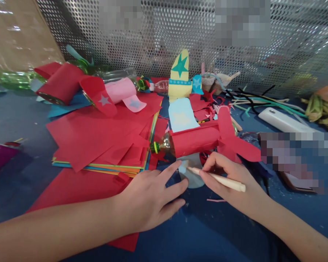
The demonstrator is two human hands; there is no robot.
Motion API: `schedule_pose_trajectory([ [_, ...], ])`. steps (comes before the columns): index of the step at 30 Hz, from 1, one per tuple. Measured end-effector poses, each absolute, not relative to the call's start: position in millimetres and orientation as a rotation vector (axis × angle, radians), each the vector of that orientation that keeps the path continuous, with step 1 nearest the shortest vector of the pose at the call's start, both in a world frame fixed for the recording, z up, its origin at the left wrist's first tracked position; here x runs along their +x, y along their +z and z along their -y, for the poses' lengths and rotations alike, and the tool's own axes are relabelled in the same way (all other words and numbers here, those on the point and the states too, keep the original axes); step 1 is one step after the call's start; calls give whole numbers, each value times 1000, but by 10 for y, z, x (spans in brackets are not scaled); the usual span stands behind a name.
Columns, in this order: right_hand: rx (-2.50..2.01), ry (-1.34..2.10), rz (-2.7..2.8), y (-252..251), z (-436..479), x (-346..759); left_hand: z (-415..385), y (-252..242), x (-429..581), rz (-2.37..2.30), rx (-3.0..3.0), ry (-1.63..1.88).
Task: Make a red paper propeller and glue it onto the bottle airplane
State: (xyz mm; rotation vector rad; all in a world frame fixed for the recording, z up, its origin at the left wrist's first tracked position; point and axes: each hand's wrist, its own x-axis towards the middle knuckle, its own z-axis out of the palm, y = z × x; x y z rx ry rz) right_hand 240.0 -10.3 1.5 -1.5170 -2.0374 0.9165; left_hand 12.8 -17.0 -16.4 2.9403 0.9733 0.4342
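Observation:
Between my fingers and thumb, my right hand [226,178] holds a cream-coloured marker pen [231,183], its tip on a pale blue paper wing [196,179]. A light star shape shows faintly on that wing near the tip. My left hand [153,196] has its fingers spread, the fingertips resting at the wing's left edge. Just beyond lies a plastic bottle wrapped in red paper [196,139], its green cap [155,147] pointing left. Red paper fins [239,147] stick out at its right end. A second pale blue wing [182,115] with a pale star rises from its far side.
Left of the bottle is a stack of coloured paper [98,134], red on top. Other paper-covered bottles [61,83] lie behind it. A white glue gun [284,122] and a phone [297,178] are at the right. A perforated metal panel [158,32] stands at the back.

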Motion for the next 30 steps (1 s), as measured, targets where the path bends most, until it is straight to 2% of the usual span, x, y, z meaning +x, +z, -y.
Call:
schedule_pose_trajectory([
  [12,-1458,850,1792,76,107,2405,172,-161,130,-963,2917,446],
  [22,-1441,774,1986,32,103,2404,170,-174,122,-972,2934,430],
  [30,-1504,855,1990,21,94,2402,159,-176,138,-962,2942,452],
])
